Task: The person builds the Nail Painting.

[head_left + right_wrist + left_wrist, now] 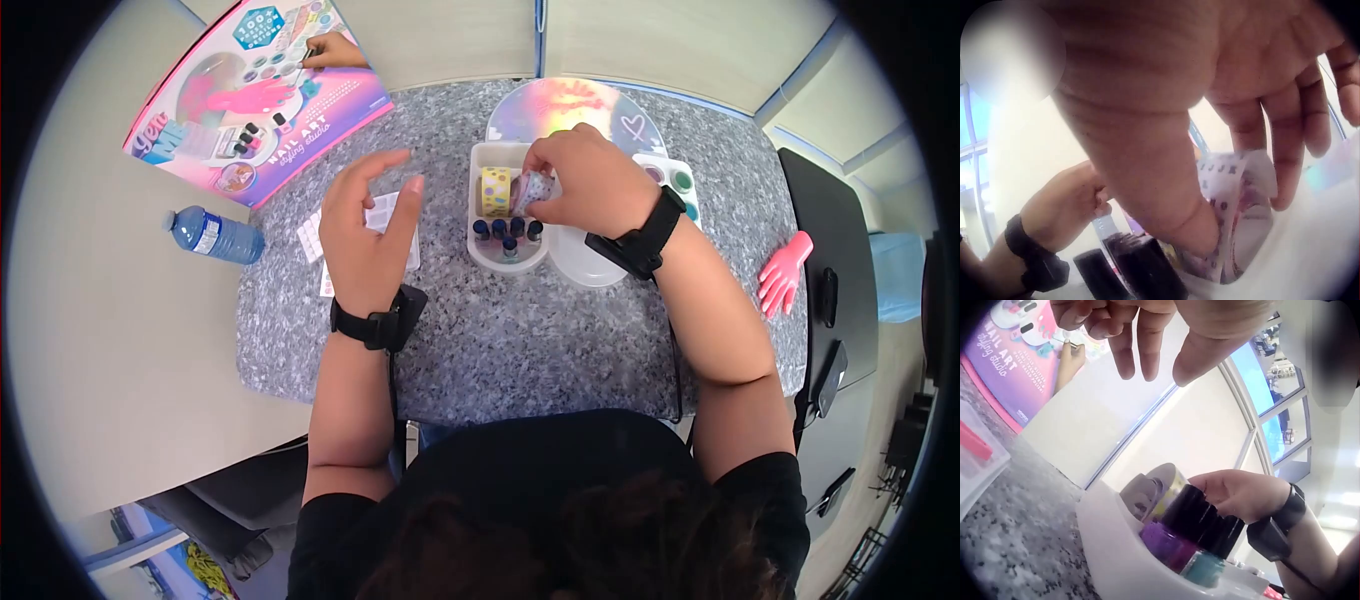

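The right hand pinches a rolled printed sheet between thumb and fingers, inside a white tray. Letters show on the rolled sheet in the right wrist view. Beside it in the tray stands a yellow patterned roll, with several dark-capped polish bottles in front. Purple and teal bottles show in the left wrist view. The left hand hovers left of the tray, over clear plastic cases, its fingers spread and holding nothing.
A nail art box stands at the back left, near a water bottle. A shiny heart-marked board lies behind the tray. At the right are a paint palette and a pink model hand.
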A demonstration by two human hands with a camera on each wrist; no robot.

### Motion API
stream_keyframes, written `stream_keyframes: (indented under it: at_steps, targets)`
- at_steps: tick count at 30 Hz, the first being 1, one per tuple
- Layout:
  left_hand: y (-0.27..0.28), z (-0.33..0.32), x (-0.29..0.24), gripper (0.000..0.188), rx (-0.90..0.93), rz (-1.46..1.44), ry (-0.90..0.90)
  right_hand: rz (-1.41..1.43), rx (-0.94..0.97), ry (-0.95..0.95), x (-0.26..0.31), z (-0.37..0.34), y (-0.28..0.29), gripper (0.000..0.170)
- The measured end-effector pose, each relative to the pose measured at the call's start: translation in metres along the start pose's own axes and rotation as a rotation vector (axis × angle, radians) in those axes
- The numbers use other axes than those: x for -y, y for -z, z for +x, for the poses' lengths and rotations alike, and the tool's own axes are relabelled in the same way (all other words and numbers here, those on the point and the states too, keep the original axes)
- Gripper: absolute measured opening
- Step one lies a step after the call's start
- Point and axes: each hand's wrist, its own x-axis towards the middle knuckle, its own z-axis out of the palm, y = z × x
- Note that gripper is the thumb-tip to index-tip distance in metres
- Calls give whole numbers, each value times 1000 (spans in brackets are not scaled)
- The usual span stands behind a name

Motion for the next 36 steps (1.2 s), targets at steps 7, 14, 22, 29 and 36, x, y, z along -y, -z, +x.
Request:
stream_keyframes:
  at_steps: [7, 14, 22, 29, 36]
  targets:
    - [47, 17, 32, 32, 278, 39, 13, 102, 24, 75, 3, -4, 3, 54]
    - [55, 22, 81, 43, 517, 317, -273, 178, 33, 45, 3, -7, 6, 54]
    - [54, 20, 79, 80, 754, 226, 19, 214, 16, 146, 2, -16, 8, 58]
    - [46, 17, 76, 88, 775, 255, 14, 267, 181, 71, 14, -28, 25, 59]
    - [37, 17, 52, 103, 649, 147, -39, 207, 52, 193, 13, -27, 16, 52]
